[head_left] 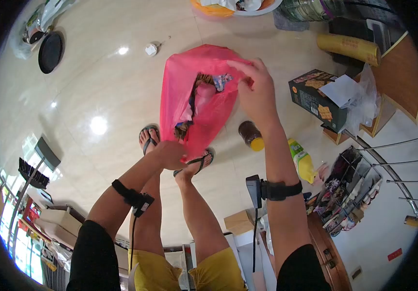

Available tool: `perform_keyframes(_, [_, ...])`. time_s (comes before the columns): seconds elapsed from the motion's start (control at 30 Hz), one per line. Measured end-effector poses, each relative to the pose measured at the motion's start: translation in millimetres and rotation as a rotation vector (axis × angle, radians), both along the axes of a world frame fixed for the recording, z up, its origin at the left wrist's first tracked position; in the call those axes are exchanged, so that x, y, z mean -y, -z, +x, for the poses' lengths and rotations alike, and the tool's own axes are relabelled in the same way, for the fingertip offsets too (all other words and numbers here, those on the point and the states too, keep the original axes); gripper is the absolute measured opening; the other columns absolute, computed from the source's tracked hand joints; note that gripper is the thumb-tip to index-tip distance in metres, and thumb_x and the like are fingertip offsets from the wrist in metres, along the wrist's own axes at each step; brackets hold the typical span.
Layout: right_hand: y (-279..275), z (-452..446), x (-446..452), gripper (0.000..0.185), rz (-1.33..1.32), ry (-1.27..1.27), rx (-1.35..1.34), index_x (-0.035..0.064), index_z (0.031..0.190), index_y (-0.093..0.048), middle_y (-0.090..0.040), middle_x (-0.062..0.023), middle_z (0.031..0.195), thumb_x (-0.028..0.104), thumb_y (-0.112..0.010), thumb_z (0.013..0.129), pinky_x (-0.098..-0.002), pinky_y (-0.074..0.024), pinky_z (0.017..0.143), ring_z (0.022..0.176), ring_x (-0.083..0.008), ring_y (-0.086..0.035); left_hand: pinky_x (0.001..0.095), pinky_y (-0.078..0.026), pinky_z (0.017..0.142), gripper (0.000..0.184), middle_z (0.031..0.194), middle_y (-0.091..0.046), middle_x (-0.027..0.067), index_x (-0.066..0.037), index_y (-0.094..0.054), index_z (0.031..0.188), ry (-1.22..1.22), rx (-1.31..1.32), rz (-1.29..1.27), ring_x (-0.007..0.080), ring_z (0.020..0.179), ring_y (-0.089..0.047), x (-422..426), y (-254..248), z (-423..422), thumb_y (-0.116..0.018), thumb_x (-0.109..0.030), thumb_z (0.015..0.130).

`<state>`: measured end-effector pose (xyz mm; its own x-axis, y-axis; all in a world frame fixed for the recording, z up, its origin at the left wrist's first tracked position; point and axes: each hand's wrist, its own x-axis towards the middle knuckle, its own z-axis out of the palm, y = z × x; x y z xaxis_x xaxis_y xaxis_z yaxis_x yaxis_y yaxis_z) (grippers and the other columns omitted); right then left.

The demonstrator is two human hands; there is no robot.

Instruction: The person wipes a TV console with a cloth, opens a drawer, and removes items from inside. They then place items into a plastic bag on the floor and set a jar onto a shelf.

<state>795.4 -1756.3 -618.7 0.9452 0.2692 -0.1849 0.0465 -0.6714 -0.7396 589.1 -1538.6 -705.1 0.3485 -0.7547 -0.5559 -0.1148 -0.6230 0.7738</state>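
A pink plastic bag (pixel 180 72) lies spread above the floor, its mouth wide. Inside it are a bluish patterned crumpled piece (pixel 222 81), a brown striped piece and other items I cannot make out through the film. My left hand (pixel 169 156) is closed on the bag's near end, just above my sandalled feet. At the bag's far right side is my right hand (pixel 258 89), its index finger stretched over the film and its thumb apart from it. A jar with a yellow lid (pixel 251 136) is on the floor below the right hand.
On the right are a dark snack box (pixel 318 99), a yellow-green bottle (pixel 301 160) and a wooden shelf (pixel 400 72). A basin (pixel 262 8) is at the top. A black pan (pixel 51 52), a small white item (pixel 151 49) and a broom head (pixel 33 173) are leftward.
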Motion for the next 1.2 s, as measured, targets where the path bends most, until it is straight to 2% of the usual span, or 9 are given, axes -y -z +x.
perform_keyframes(0.1, [-29, 11, -4, 0.037, 0.027, -0.003, 0.07, 0.0082, 0.107, -0.072, -0.057, -0.0169, 0.105, -0.007, -0.056, 0.077, -0.044, -0.0501, 0.088, 0.101, -0.0356, -0.06, 0.0456, -0.054, 0.081, 0.027, 0.096, -0.071, 0.0134, -0.012, -0.074, 0.1, 0.057, -0.079, 0.225, 0.0319, 0.091, -0.068, -35, -21, 14, -0.066, -0.03, 0.082])
perform_keyframes(0.17, [-32, 13, -7, 0.039, -0.067, -0.033, 0.074, 0.0085, 0.108, -0.071, -0.056, -0.0172, 0.108, -0.008, -0.056, 0.077, -0.0443, -0.0499, 0.089, 0.102, -0.0358, -0.06, 0.0397, -0.055, 0.075, 0.028, 0.09, -0.072, 0.0129, -0.008, -0.073, 0.1, -0.28, -0.371, -0.075, 0.0253, 0.081, -0.07, -63, -19, 38, -0.068, -0.03, 0.084])
perform_keyframes(0.37, [-13, 12, -12, 0.053, -0.13, -0.103, 0.154, 0.0118, 0.123, -0.065, -0.05, -0.0196, 0.121, -0.009, -0.06, 0.075, -0.0449, -0.0477, 0.096, 0.11, -0.0377, -0.056, 0.0323, -0.052, 0.078, 0.026, 0.089, -0.067, 0.0127, -0.004, -0.064, 0.111, -1.324, 0.086, 0.146, 0.0182, 0.084, -0.064, -122, 52, 128, -0.069, -0.019, 0.09])
perform_keyframes(0.6, [-4, 4, -6, 0.06, -0.079, -0.134, 0.157, 0.0145, 0.134, -0.059, -0.047, -0.0211, 0.128, -0.007, -0.06, 0.077, -0.0458, -0.0446, 0.102, 0.119, -0.0405, -0.051, 0.0485, -0.048, 0.1, 0.066, 0.146, -0.035, 0.0183, -0.023, -0.048, 0.137, -0.839, 0.605, 0.479, 0.0392, 0.127, -0.047, -107, 130, 190, -0.08, -0.024, 0.079])
perform_keyframes(0.77, [5, -3, 5, 0.057, 0.008, -0.128, 0.124, 0.0151, 0.13, -0.062, -0.049, -0.0207, 0.128, -0.005, -0.06, 0.077, -0.0472, -0.0443, 0.101, 0.119, -0.0407, -0.051, 0.0464, -0.053, 0.09, 0.053, 0.127, -0.054, 0.0164, -0.017, -0.049, 0.135, -0.551, 0.552, 0.491, 0.0417, 0.11, -0.058, -123, 181, 185, -0.071, -0.026, 0.087])
perform_keyframes(0.9, [-16, -9, 14, 0.052, -0.146, -0.126, 0.167, 0.0155, 0.126, -0.064, -0.052, -0.0189, 0.126, -0.003, -0.061, 0.078, -0.0465, -0.0448, 0.1, 0.116, -0.0402, -0.053, 0.041, -0.055, 0.077, 0.039, 0.102, -0.06, 0.0138, -0.005, -0.051, 0.123, -1.598, 0.049, -0.04, 0.033, 0.085, -0.064, -103, 112, 162, -0.061, -0.008, 0.085])
perform_keyframes(0.97, [-27, -16, 19, 0.05, -0.058, -0.076, 0.188, 0.0145, 0.125, -0.064, -0.053, -0.0183, 0.125, -0.002, -0.061, 0.078, -0.0451, -0.0454, 0.099, 0.114, -0.0389, -0.054, 0.0408, -0.054, 0.082, 0.044, 0.099, -0.058, 0.0138, -0.004, -0.05, 0.123, -1.412, 0.032, -0.378, 0.0321, 0.086, -0.062, -70, 56, 138, -0.065, -0.007, 0.082])
perform_keyframes(1.03, [-34, -30, 33, 0.047, 0.038, -0.039, 0.202, 0.0134, 0.124, -0.065, -0.055, -0.0178, 0.123, 0.0, -0.062, 0.079, -0.0436, -0.046, 0.098, 0.112, -0.0375, -0.056, 0.0442, -0.053, 0.09, 0.048, 0.11, -0.058, 0.0171, -0.005, -0.05, 0.126, -0.747, 0.181, -0.19, 0.0363, 0.099, -0.061, -37, 8, 120, -0.065, -0.004, 0.08])
perform_keyframes(1.2, [13, -109, 127, 0.049, -0.084, 0.569, -0.125, 0.0087, 0.128, -0.06, -0.054, -0.0173, 0.126, 0.011, -0.071, 0.08, -0.0425, -0.0468, 0.098, 0.113, -0.0335, -0.056, 0.0473, -0.043, 0.106, 0.061, 0.136, -0.047, 0.0232, -0.003, -0.046, 0.136, -0.445, 0.46, 0.146, 0.0408, 0.127, -0.048, 21, 4, 89, -0.067, -0.001, 0.079])
